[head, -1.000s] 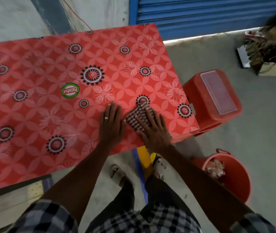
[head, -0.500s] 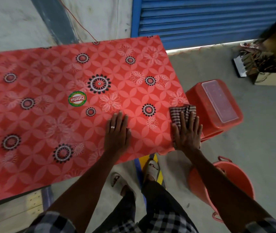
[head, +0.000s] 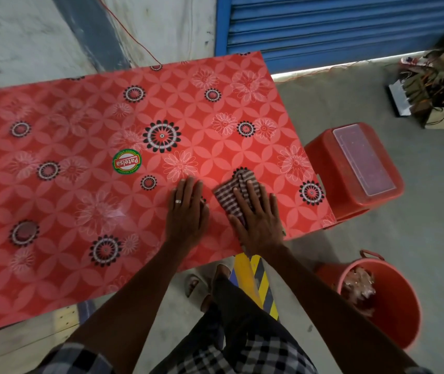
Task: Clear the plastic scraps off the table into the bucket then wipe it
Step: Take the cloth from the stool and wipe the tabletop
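A red table [head: 80,184] with a flower pattern fills the left and middle of the view. My right hand [head: 256,220] lies flat on a dark striped cloth [head: 229,195], pressing it onto the table near the front right corner. Beside it, my left hand [head: 187,211] rests flat on the bare tabletop with a ring on one finger. On the floor at the lower right stands a red bucket [head: 393,314] with pale plastic scraps [head: 358,287] inside. I see no scraps on the table.
A red plastic stool [head: 320,163] with a clear lid stands against the table's right end. A blue roller shutter [head: 350,25] is behind. Boxes with wires [head: 431,95] sit at the far right. My feet and a yellow-black striped post [head: 258,279] are under the table's edge.
My right hand slid the cloth out to the table's right edge, then back left toward my left hand. The left hand stayed flat in place.
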{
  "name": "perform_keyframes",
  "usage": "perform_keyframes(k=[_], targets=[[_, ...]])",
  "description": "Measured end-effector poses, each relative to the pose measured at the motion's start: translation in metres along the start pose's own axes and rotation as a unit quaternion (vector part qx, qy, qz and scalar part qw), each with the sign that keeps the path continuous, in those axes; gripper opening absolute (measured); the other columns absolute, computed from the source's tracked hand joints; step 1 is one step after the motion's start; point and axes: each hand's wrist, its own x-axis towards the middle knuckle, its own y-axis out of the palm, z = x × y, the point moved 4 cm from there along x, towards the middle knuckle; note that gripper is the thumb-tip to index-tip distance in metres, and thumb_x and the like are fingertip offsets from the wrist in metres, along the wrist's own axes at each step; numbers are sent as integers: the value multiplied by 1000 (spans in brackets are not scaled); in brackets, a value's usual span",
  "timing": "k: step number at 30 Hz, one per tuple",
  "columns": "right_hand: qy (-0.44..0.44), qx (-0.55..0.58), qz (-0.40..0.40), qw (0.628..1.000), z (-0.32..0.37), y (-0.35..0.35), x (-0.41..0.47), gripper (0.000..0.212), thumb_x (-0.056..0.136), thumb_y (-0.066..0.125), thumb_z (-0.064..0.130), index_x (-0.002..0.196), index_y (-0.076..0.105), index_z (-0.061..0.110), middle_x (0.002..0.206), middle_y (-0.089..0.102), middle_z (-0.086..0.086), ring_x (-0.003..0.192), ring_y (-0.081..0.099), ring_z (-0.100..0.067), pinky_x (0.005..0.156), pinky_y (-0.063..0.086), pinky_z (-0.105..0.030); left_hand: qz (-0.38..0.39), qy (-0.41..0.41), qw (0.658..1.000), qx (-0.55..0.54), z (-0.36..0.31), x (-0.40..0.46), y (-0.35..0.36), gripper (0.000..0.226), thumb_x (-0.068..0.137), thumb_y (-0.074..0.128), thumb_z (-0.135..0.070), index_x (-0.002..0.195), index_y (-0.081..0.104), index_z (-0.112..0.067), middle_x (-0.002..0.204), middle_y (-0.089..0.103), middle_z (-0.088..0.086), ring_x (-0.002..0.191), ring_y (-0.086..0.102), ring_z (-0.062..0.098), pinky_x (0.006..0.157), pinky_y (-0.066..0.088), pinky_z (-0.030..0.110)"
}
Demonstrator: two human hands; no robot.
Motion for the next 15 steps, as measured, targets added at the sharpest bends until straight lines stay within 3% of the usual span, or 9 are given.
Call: perform_keyframes(k=[4, 9, 15], targets=[[62, 8, -24, 998, -31, -13, 22, 69, 99, 27, 66, 160, 15, 36, 169, 9, -4, 156, 4, -33, 124, 9, -56, 9, -6, 1000, 29, 28, 15, -10, 60, 103, 40, -36, 156, 40, -7, 164, 35, 18, 153, 30, 35, 125, 20, 47], [168, -3, -45, 985, -94, -27, 56, 72, 98, 25, 64, 160, 19, 29, 168, 16, -9, 152, 16, -39, 120, 19, -60, 9, 0, 1000, 30, 36, 17, -18, 62, 103, 45, -37, 157, 37, -9, 166, 31, 17, 155, 27, 36, 126, 22, 49], [263, 23, -43, 964, -100, -28, 82, 76, 97, 19, 68, 161, 10, 28, 169, 9, -12, 153, 9, -43, 120, 13, -64, 23, -12, 999, 33, 37, 20, -19, 63, 103, 46, -39, 160, 34, -14, 169, 27, 13, 157, 22, 34, 126, 21, 51]])
